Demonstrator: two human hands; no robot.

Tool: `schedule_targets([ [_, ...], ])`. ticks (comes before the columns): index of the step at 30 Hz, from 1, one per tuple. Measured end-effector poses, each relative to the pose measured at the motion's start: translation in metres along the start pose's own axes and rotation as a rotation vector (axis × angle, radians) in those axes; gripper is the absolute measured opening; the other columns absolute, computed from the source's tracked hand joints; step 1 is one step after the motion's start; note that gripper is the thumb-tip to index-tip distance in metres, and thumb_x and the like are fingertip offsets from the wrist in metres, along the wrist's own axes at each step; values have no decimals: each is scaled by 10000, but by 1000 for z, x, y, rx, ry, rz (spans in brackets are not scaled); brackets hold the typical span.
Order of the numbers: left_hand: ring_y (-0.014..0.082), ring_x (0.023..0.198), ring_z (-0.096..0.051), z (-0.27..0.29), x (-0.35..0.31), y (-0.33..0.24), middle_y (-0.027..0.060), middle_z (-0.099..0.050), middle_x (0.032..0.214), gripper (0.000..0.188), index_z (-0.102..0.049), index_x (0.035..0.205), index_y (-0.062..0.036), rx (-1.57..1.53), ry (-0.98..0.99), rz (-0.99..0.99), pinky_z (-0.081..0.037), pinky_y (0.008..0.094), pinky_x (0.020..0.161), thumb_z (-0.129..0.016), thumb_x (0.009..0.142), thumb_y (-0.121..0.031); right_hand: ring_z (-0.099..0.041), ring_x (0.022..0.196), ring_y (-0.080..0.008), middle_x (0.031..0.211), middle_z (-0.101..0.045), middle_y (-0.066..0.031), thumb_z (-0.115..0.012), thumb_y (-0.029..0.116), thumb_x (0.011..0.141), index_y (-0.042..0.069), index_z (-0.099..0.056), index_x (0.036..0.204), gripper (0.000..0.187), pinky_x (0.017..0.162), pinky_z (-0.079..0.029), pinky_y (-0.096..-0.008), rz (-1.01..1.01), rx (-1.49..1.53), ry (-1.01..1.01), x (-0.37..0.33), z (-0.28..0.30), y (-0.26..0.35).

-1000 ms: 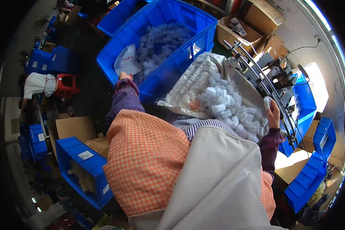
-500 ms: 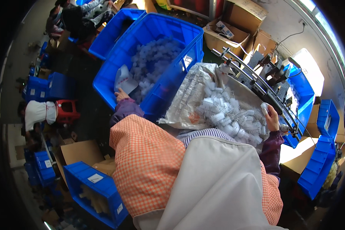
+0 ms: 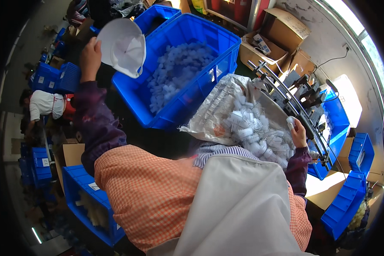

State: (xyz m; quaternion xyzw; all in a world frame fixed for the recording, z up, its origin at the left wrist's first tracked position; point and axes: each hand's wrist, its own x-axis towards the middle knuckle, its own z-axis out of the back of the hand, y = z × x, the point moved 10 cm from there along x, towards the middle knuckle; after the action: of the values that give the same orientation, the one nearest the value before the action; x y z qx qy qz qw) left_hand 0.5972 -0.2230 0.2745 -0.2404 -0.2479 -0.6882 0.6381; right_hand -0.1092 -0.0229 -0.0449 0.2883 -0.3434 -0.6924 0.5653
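My left hand (image 3: 91,59) is raised past the far left side of the large blue bin (image 3: 132,100), closed on the edge of a white cap (image 3: 128,49). The hollow inside of the cap faces up. Small translucent white plastic pieces (image 3: 170,74) lie heaped in the bin. On the right, my right hand (image 3: 299,134) pinches a small white cylindrical piece (image 3: 291,122) beside a metal rail device (image 3: 292,100). In front of me, a pale woven sack (image 3: 213,104) bears a pile of white ribbed plastic pieces with thin metal wires (image 3: 253,128).
Another blue bin (image 3: 334,109) stands behind the rail device. Open cardboard boxes (image 3: 260,49) are by the wall. Blue crates (image 3: 343,205) stack at the right, and a blue crate (image 3: 85,175) stands at my lower left. A person in white (image 3: 44,104) is at the far left.
My left hand has lifted the white cap out of the large bin and carried it up and left. My right hand stays near the rail device with the white piece.
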Motion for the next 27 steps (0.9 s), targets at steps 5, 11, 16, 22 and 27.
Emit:
schedule_targets([
  [5,394,726,-570,110,43,-86,213,-587,743,310,-558,1011,-33,-155,-212,-234,-451,413,634,-525,866,-305,-444,625,-49,750,-538,20,-577,93,808,21,-563,1085,286,568,-384,-211,84,25,-45,-10,9,13],
  [11,266,812,-611,167,42,-207,158,-630,876,424,-549,1074,21,-659,5,-460,-458,319,717,-493,882,-353,-421,584,-64,692,-500,5,-574,95,779,19,-552,1077,308,521,-363,-236,35,22,-48,-15,18,-11],
  [16,268,826,-606,109,-138,-364,160,-623,891,424,-543,1082,18,-1125,428,-1013,-455,324,729,-488,882,-352,-432,618,-57,718,-504,11,-566,109,805,21,-556,1061,271,550,-376,-222,28,-59,-125,-41,32,-2],
  [22,270,842,-600,113,-187,-390,164,-615,910,424,-537,1091,14,-1202,627,-1270,-450,330,743,-482,881,-351,-490,614,-135,702,-525,-107,-564,118,778,8,-550,1012,260,565,-402,-283,-12,-123,-58,-47,27,9],
  [27,272,855,-595,133,-172,-393,166,-608,925,425,-531,1099,11,-1216,610,-1407,-447,335,754,-477,881,-350,-429,608,-77,709,-492,-21,-570,88,797,-10,-550,1022,247,547,-384,-236,48,-33,-112,-53,22,7],
])
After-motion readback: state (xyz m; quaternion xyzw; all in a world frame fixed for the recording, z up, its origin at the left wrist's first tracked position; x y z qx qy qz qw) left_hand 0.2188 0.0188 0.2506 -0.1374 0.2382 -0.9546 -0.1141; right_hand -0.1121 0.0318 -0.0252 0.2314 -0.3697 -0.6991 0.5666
